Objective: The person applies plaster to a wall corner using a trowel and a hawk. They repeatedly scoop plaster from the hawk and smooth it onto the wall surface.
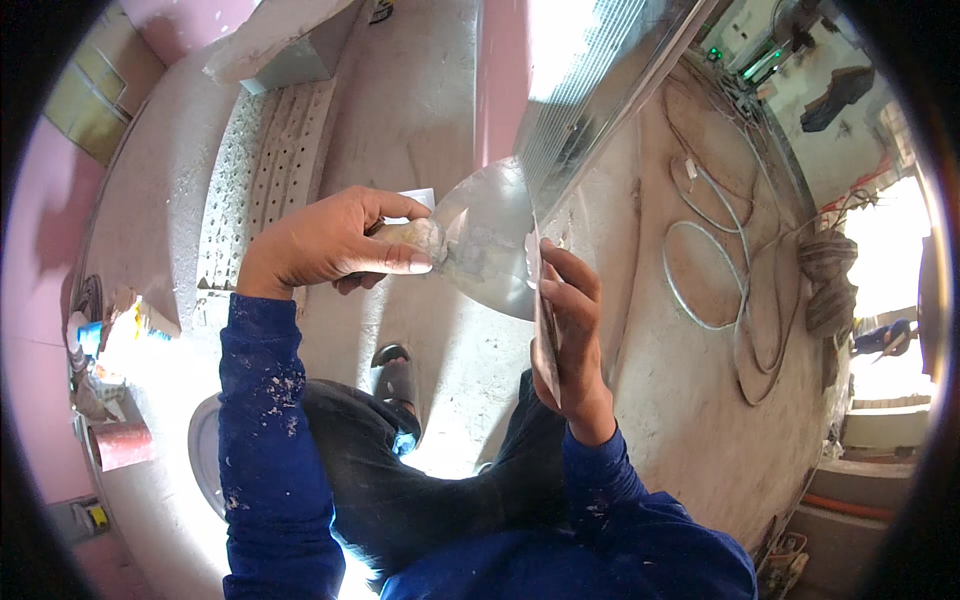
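My left hand point(340, 240) grips the pale, smeared handle point(410, 238) of a wide putty knife, its steel blade point(480, 250) pointing right. My right hand point(575, 330), fingers curled, holds a thin flat piece point(545, 340), seen nearly edge-on, against the blade's outer edge. Its material and what lies behind it are unclear. A tall, shiny ridged panel point(590, 60) rises just beyond the blade, beside a pink board point(496, 80).
A perforated metal plank point(262, 170) lies left. Looped hoses and cables point(700, 230) lie right, near sacks point(827, 280) and a bright opening point(900, 360). A red cylinder point(120, 442) and assorted items sit far left. My legs and sandaled foot point(395, 390) are below my hands.
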`<state>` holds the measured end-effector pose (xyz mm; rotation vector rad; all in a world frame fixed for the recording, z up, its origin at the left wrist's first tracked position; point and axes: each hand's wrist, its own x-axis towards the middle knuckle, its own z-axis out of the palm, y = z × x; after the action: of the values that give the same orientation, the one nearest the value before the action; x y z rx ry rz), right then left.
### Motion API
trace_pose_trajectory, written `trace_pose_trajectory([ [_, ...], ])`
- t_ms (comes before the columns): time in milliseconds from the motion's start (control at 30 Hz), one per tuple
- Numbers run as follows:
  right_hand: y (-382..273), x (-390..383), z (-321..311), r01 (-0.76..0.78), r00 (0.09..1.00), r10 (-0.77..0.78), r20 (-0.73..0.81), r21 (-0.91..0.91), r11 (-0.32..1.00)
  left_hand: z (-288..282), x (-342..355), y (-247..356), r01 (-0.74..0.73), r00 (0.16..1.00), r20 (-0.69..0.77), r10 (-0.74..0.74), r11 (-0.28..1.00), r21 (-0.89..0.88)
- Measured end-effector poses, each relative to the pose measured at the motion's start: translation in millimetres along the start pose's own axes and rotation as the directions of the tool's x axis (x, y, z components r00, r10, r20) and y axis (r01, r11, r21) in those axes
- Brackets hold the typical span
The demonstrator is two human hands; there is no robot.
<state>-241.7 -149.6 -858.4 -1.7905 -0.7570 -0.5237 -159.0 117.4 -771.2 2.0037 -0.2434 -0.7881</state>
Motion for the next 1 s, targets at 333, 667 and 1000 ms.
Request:
trace_pose_trajectory([
  [333,56.8,-47.6,-52.9,-0.673,0.705,0.685,-0.187,0.128,0.728,-2.5,-15.2,20.9,-0.088,0.995,0.034,0.094,0.988,-0.129],
  [667,-62.1,35.0,-139.1,-0.02,0.917,0.237,0.32,-0.557,0.83,-0.5,10.5,22.4,-0.035,0.953,0.304,-0.012,0.989,0.146],
  [1000,-81.9,67.1,-116.4,0.456,0.769,0.142,0.623,-0.69,0.562,8.1,7.8,40.7,-0.097,0.958,0.282,0.054,0.985,0.142],
])
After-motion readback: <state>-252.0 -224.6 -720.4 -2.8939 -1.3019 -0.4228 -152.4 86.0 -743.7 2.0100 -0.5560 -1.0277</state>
